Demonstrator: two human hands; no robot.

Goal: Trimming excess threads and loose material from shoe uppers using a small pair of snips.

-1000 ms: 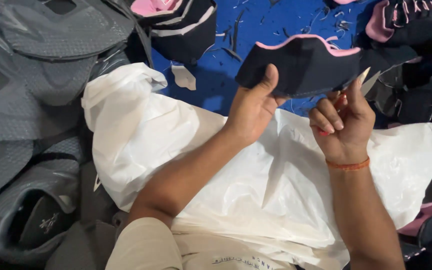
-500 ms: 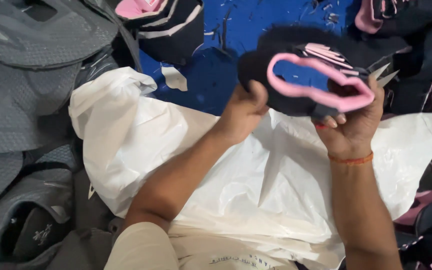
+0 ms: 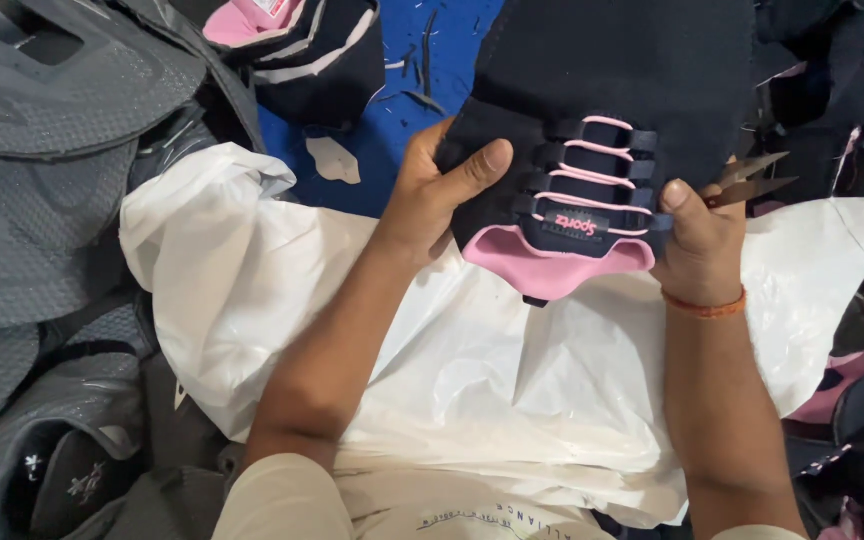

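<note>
Dark shoe upper (image 3: 612, 110) between left hand (image 3: 432, 195) and right hand (image 3: 697, 245), above white sheet (image 3: 512, 370).

Left hand (image 3: 432, 195) and right hand (image 3: 697, 240) each grip one side of a black shoe upper (image 3: 602, 110), pink tongue (image 3: 552, 268) facing the person. Right hand also holds small snips (image 3: 752, 180). White plastic sheet (image 3: 512, 380) below; grey uppers (image 3: 42, 150) stacked left.
</note>
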